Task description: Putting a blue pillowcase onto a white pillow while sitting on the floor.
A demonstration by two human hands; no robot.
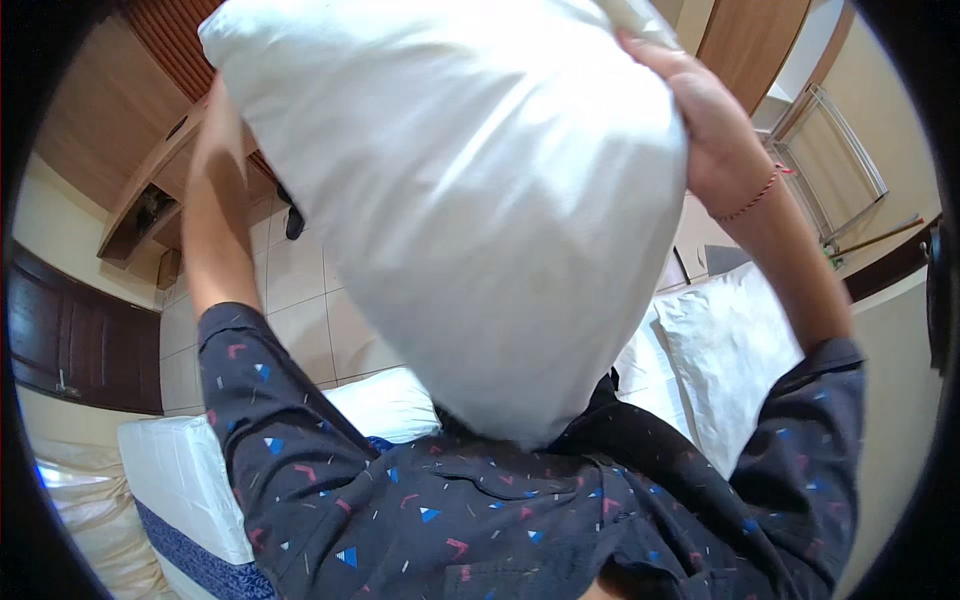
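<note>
A large white pillow (480, 210) is raised in front of my chest and fills the middle of the view. At its upper right edge my right hand (697, 112) grips it, with a thin red-and-white cord round the wrist. My left forearm reaches up along the pillow's left side, and the left hand is hidden behind its upper left corner. Another white pillow (727, 360) lies on white bedding to the right. A further white pillow or cushion (386, 405) shows below, beside my left sleeve.
At the lower left stands a bed with white sheets (176, 457) and a blue patterned runner (195, 544). A wooden desk unit (142, 202) is at the upper left, above a tiled floor (300, 330). A metal rack (847, 150) leans at the right wall, near sticks (881, 238).
</note>
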